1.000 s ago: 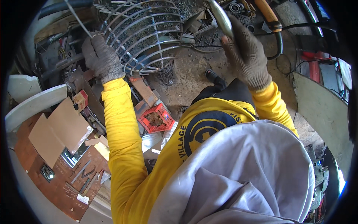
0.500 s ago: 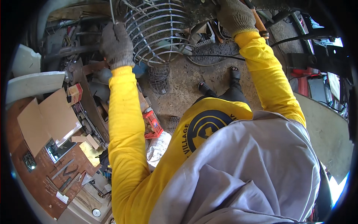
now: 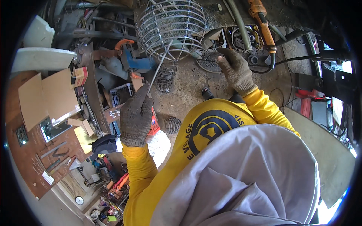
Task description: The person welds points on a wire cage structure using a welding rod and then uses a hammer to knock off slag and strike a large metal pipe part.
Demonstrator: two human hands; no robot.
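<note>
My left hand, in a grey-brown knit glove, is closed around the lower end of a thin metal rod. The rod slants up and right, its far end overlapping the lower edge of a round wire cage; whether they touch I cannot tell. That cage is made of bent metal bars and lies on the dark workbench. My right hand, gloved alike with a bare fingertip showing, hovers right of the cage below the bench edge. Its fingers are loosely bent, and nothing shows in them.
An orange angle grinder lies on the bench at the right, its cable trailing. A blue clamp-like tool stands left of the cage. Coiled wire is below it. A brown board with cardboard and hand tools is at the left.
My left hand has come down toward me with the rod. My right hand has left the bench by the grinder and moved lower. The view has shifted, showing more of the cage.
</note>
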